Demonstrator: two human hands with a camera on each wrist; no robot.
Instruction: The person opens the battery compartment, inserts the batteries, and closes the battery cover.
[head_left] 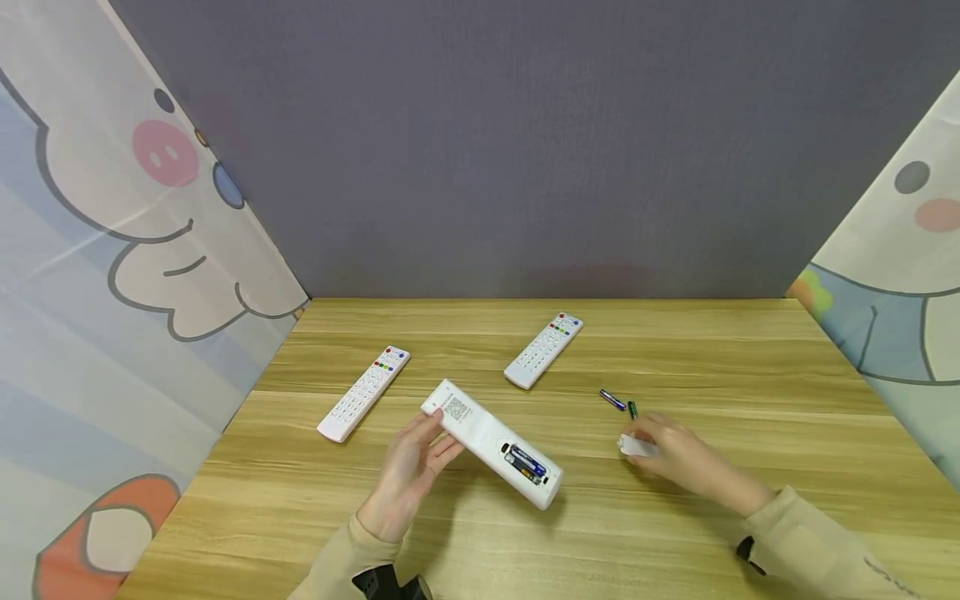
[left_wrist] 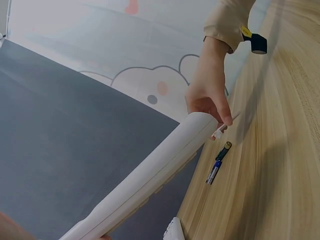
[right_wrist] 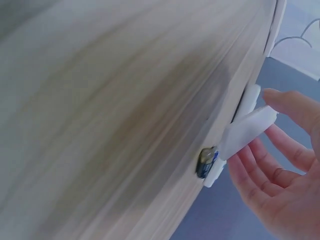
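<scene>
My left hand (head_left: pixel 408 479) grips a white remote control (head_left: pixel 480 432) by one end, its back turned up, above the table. In its uncovered battery compartment lie two batteries (head_left: pixel 525 463), a blue one and a dark one. The left wrist view shows this remote (left_wrist: pixel 150 160) from the side. My right hand (head_left: pixel 686 458) pinches a small white battery cover (head_left: pixel 638 446), seen as a pale plate (right_wrist: pixel 247 131) in the right wrist view. Just beyond that hand, a blue battery (head_left: pixel 612 400) and a green battery (head_left: pixel 632 409) lie on the table.
Two more white remotes lie keys up on the wooden table (head_left: pixel 750 358): one remote (head_left: pixel 365 394) at the left, another remote (head_left: pixel 543 351) farther back near the middle. A grey panel (head_left: pixel 525 150) stands along the back edge, with cartoon-printed sheets (head_left: pixel 75 292) at both sides.
</scene>
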